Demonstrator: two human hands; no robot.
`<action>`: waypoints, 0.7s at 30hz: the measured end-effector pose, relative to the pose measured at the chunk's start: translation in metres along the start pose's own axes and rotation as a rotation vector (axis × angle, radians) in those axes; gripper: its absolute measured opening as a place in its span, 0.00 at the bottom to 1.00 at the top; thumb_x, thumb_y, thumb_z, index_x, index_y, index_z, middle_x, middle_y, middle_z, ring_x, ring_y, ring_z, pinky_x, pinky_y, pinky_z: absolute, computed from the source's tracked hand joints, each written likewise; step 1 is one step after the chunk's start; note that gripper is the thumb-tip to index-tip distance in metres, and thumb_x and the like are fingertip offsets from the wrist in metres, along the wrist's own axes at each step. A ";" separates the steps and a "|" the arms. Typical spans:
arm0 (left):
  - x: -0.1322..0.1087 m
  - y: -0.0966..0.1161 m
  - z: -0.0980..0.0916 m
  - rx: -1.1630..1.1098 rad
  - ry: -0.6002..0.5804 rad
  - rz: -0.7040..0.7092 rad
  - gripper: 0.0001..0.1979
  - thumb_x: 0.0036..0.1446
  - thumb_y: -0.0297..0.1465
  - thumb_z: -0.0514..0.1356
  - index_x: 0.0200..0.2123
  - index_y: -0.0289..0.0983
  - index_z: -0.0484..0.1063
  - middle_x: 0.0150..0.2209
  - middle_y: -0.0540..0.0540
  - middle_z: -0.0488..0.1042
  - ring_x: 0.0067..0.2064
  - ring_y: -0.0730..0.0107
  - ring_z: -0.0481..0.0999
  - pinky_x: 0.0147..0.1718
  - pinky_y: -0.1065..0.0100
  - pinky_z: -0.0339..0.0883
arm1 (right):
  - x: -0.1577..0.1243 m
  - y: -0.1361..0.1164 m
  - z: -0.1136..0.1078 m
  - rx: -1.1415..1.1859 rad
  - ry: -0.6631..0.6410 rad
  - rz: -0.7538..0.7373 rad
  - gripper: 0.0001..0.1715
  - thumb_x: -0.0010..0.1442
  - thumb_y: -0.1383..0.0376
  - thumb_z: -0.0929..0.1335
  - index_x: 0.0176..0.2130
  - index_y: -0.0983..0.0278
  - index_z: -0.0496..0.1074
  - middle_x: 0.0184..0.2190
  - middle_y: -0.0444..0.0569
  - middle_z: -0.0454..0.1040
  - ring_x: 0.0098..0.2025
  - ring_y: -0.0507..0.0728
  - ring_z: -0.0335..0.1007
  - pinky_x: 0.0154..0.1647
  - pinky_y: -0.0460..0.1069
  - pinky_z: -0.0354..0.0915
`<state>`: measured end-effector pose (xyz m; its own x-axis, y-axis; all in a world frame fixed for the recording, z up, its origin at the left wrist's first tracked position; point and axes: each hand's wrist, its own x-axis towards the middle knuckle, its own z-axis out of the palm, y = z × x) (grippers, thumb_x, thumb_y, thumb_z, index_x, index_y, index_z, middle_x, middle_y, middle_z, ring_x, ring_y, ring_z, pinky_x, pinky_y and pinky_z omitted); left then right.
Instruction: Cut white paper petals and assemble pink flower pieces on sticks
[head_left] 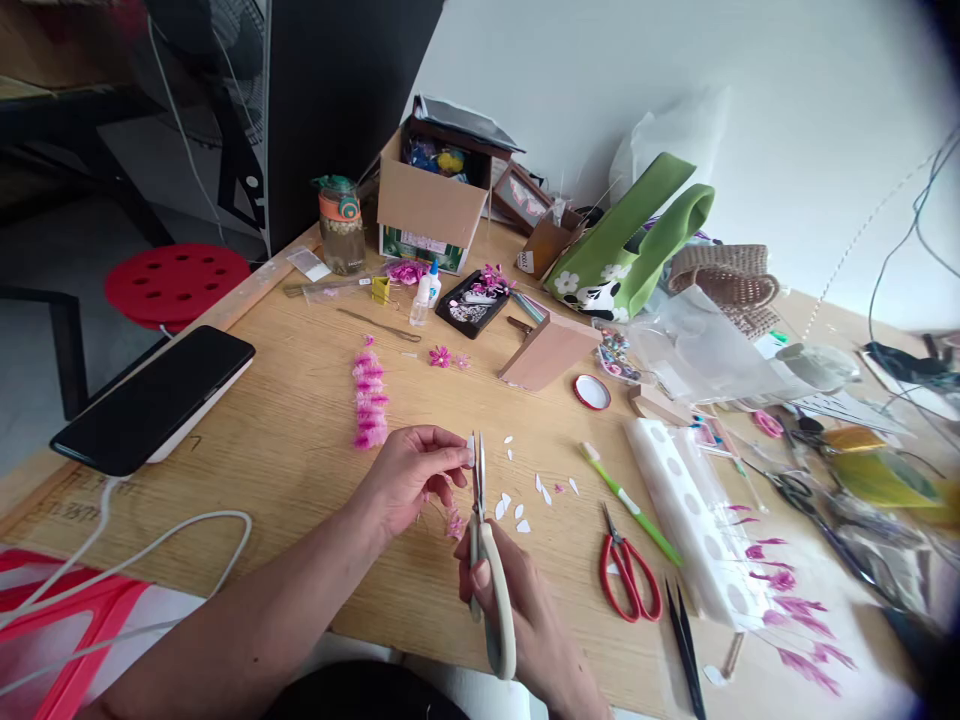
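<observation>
My left hand [420,470] pinches a small white paper piece [470,450] between thumb and forefinger. Around the cream handles of a pair of scissors [480,490] my right hand [517,605] is closed. The narrow blades point away from me, slightly parted, right beside the white piece; whether they touch it I cannot tell. Below my left fingers is a bit of pink flower [454,524], partly hidden by the hand. Several white petal-shaped cuttings [523,526] lie on the wooden table [300,400], right of the scissors.
To the right lie a green toothbrush [634,508], red-handled scissors [630,565], black tweezers [684,650] and a dotted plastic roll [686,500]. Fluffy pink strips [370,400] are left of my hands. Farther back stand a wooden block [551,350], a black tray [472,310] and a cardboard box [431,200]. A phone [157,395] rests at left.
</observation>
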<state>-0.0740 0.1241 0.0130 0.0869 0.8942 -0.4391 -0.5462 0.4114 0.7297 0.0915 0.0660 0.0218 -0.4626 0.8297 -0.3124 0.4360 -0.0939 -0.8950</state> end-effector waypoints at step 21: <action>0.000 0.000 0.001 0.020 -0.045 -0.041 0.08 0.39 0.30 0.68 0.23 0.32 0.73 0.19 0.48 0.73 0.21 0.73 0.72 0.12 0.78 0.61 | 0.002 0.008 0.006 0.180 0.036 0.075 0.33 0.57 0.38 0.61 0.32 0.65 0.63 0.21 0.41 0.61 0.22 0.49 0.54 0.23 0.45 0.54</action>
<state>-0.0733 0.1240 0.0130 0.1465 0.8836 -0.4448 -0.5246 0.4506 0.7224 0.0893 0.0633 0.0120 -0.4050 0.8353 -0.3719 0.3220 -0.2503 -0.9130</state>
